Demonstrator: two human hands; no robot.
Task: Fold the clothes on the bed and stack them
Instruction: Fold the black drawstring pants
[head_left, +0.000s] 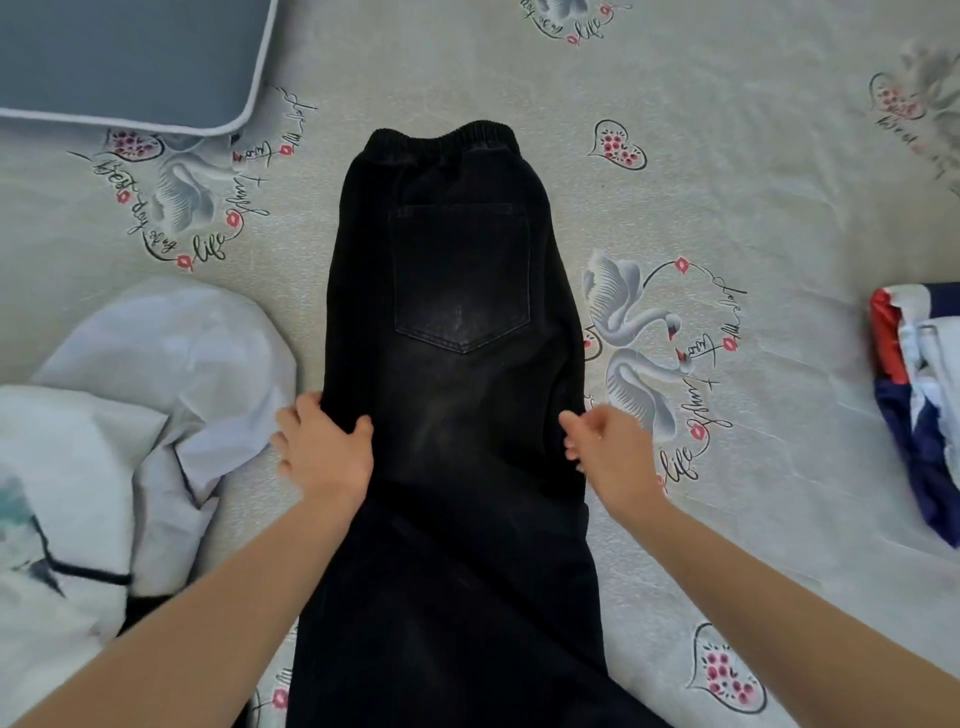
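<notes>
Black trousers (457, 322) lie flat on the bed, folded lengthwise, with the elastic waistband far from me, a back pocket facing up, and the legs running toward me and out of the frame's bottom. My left hand (324, 447) grips the trousers' left edge at about thigh height, thumb on top of the fabric and fingers curled around the edge. My right hand (608, 449) is at the right edge at the same height. It is blurred, and its thumb and loosely bent fingertips touch the fabric.
The bed sheet (727, 182) is pale with swan and heart prints. A crumpled white garment (130, 415) lies at the left. A red, white and navy garment (919, 389) sits at the right edge. A grey-blue cushion (124, 57) is at the far left.
</notes>
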